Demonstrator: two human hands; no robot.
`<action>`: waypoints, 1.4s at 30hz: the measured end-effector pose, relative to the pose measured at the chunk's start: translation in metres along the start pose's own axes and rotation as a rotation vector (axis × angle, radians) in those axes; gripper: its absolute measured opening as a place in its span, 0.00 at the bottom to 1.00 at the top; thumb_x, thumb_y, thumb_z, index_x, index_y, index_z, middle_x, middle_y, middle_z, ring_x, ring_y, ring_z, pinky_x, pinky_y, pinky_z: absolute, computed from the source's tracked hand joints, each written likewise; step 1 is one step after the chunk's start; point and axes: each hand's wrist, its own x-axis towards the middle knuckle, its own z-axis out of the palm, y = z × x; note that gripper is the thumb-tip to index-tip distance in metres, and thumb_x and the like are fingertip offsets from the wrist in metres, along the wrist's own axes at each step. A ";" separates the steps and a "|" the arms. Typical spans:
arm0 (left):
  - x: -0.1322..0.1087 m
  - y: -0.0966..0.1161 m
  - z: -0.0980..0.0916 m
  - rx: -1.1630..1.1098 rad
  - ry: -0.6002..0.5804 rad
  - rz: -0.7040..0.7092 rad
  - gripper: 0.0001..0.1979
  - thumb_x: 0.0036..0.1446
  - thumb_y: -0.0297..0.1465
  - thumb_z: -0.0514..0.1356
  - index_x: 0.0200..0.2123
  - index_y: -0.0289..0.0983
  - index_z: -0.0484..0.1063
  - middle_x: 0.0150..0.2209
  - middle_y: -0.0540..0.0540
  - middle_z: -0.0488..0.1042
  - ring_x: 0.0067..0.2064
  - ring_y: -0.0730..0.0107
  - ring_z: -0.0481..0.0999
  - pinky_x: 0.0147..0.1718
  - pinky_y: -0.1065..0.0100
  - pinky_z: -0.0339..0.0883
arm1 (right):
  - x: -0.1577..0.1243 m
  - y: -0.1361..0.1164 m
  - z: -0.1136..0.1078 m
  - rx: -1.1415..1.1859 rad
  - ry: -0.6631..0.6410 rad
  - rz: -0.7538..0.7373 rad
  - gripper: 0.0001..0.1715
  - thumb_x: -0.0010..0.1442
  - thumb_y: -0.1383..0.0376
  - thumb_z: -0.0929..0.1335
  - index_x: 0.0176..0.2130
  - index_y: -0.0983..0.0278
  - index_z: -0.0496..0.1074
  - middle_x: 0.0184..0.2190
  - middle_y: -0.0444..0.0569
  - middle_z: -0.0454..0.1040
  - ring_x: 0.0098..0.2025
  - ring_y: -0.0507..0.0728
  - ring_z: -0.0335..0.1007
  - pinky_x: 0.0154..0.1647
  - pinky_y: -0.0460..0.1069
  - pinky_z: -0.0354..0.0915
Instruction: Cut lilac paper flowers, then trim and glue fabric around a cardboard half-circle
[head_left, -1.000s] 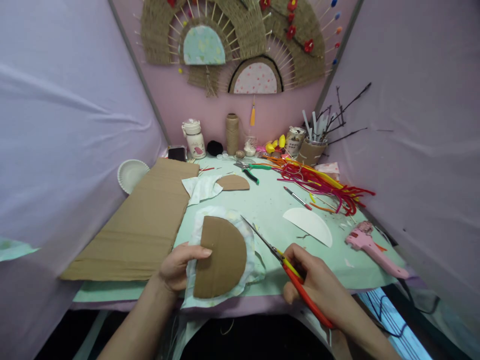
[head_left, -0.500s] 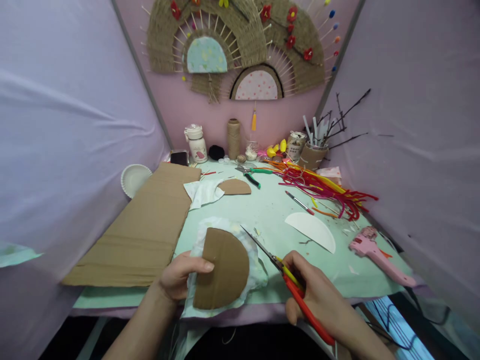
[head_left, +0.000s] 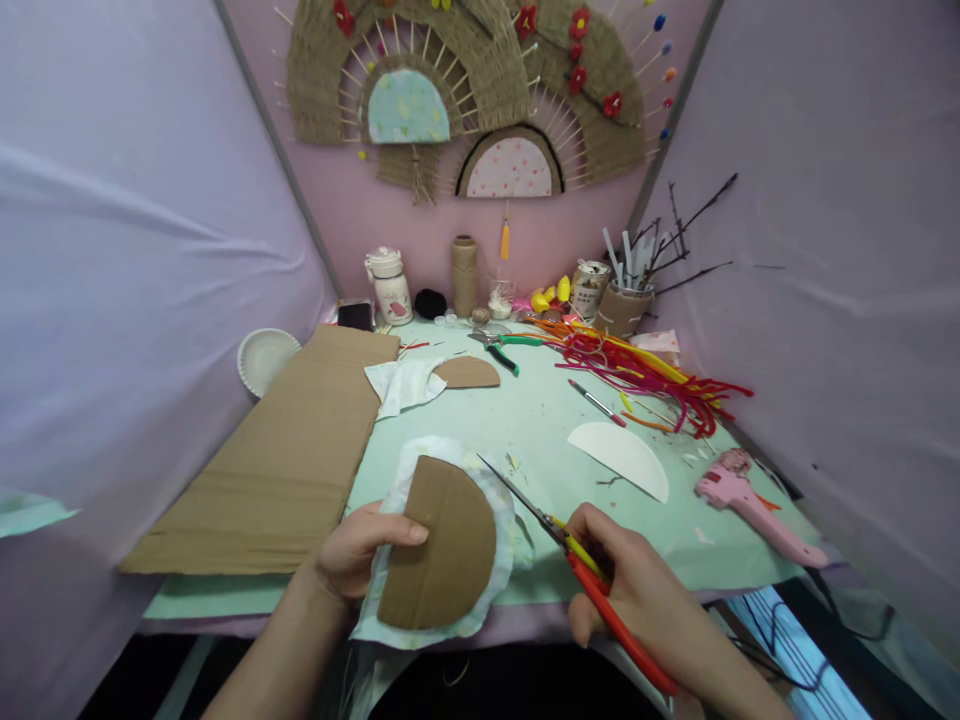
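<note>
Left fingers (head_left: 409, 532) pinch the lower-centre cardboard half-disc (head_left: 444, 555) and fabric (head_left: 505, 548) at the straight side, likely the best hold for light, stiff board; right fingers (head_left: 594, 525) curl round scissors (head_left: 556, 531).

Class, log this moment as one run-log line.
left hand: grips cardboard half-disc with fabric around it | right hand: holds scissors | nearby: white half-disc, pink glue gun

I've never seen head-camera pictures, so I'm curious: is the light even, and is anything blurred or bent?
In the head view, soft light, with the left wall cloth brighter than the right one; in the head view, scissors and half-round cardboard without strong blur; in the head view, the near edge of the table seemingly bowed.
</note>
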 end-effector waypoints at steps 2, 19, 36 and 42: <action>0.000 0.000 -0.001 0.008 0.013 -0.002 0.14 0.39 0.26 0.66 0.33 0.29 0.79 0.30 0.38 0.80 0.33 0.58 0.79 0.34 0.63 0.70 | 0.000 -0.001 0.000 -0.029 0.019 -0.012 0.20 0.41 0.73 0.68 0.26 0.60 0.52 0.20 0.34 0.56 0.23 0.48 0.52 0.21 0.43 0.49; -0.004 0.004 -0.006 0.067 0.040 -0.032 0.14 0.39 0.26 0.67 0.34 0.31 0.79 0.30 0.41 0.80 0.32 0.59 0.78 0.35 0.62 0.68 | -0.001 0.003 -0.002 -0.057 -0.008 0.015 0.18 0.41 0.73 0.67 0.26 0.59 0.52 0.18 0.33 0.56 0.21 0.48 0.52 0.20 0.43 0.49; -0.006 0.001 -0.014 0.186 -0.055 -0.088 0.13 0.40 0.25 0.65 0.34 0.32 0.79 0.31 0.42 0.80 0.34 0.59 0.77 0.36 0.63 0.67 | -0.004 -0.013 -0.004 -0.110 -0.110 0.069 0.23 0.37 0.73 0.69 0.28 0.59 0.52 0.17 0.32 0.56 0.22 0.48 0.48 0.21 0.43 0.47; -0.005 0.003 -0.015 0.234 -0.059 -0.097 0.14 0.40 0.26 0.66 0.35 0.34 0.79 0.33 0.42 0.80 0.36 0.58 0.77 0.38 0.62 0.67 | -0.005 -0.010 -0.005 -0.058 -0.135 0.078 0.22 0.39 0.72 0.70 0.27 0.59 0.53 0.15 0.30 0.56 0.19 0.47 0.53 0.20 0.43 0.47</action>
